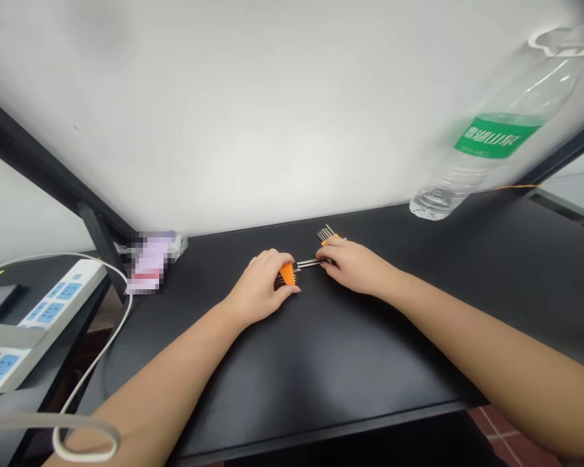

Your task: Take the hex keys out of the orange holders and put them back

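Observation:
Near the middle of the black table, my left hand (260, 285) is closed round an orange holder (287, 274) with several thin dark metal rods in it that look like hex keys. My right hand (353, 263) rests to the right, its fingers curled over loose metal rods (309, 263) that point toward the left hand. Behind its fingertips lies a second orange holder (331, 240), with several rods (326, 232) sticking out at the back; the fingers partly cover it. How firmly the right fingers grip the loose rods is hidden.
A large clear water bottle (499, 136) with a green label stands at the back right by the white wall. At left are a pixelated upright item (150, 263), a white power strip (53, 318) and a white cable (126, 311). The black table (282, 370) ends at the front edge.

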Demonstrator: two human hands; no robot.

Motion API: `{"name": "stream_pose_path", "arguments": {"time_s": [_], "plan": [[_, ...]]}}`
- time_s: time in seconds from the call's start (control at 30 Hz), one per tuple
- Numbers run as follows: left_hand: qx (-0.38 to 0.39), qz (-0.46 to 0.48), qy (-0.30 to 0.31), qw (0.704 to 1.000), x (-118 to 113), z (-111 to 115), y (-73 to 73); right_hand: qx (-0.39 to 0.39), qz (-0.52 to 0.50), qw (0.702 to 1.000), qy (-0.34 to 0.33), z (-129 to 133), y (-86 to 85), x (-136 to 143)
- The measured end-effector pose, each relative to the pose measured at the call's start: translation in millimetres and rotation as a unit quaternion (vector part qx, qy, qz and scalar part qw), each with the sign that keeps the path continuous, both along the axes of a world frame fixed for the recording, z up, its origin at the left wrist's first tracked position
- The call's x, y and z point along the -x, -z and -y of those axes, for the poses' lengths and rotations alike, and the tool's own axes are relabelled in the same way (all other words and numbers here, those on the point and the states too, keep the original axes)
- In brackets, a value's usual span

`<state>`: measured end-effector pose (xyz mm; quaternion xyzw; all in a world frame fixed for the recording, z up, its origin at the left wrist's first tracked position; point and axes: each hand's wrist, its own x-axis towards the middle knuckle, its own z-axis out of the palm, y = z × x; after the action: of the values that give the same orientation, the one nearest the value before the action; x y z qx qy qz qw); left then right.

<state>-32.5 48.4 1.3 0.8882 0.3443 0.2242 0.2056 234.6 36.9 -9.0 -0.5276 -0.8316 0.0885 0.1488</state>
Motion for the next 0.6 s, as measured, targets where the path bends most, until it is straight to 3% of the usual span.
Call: {"name": "stream_pose_path", "arguments": {"time_s": [0.1,0.2,0.33,0.4,0.6], "plan": [[0.004,-0.001,0.015,1.000,-0.5,1.9,-2.6,-0.005,-0.009,1.000,0.001,0.1,0.9,1.6],[0.003,0.004,0.026,1.000,-1.1,4.4,-4.9,-0.013,-0.072,0.997,0.005,6.4,-10.0,8.2],[0.001,0.011,0.042,0.999,-2.2,6.8,-6.3,0.095,-0.174,0.975,-0.098,16.4,-24.0,24.3],[0.000,0.003,0.043,0.999,-2.7,6.8,-5.8,0.130,-0.206,0.963,-0.113,17.5,-23.6,30.3],[-0.018,-0.030,-0.001,0.999,-1.7,3.3,-1.1,0.199,-0.192,0.961,0.027,9.4,-15.7,17.9]]}}
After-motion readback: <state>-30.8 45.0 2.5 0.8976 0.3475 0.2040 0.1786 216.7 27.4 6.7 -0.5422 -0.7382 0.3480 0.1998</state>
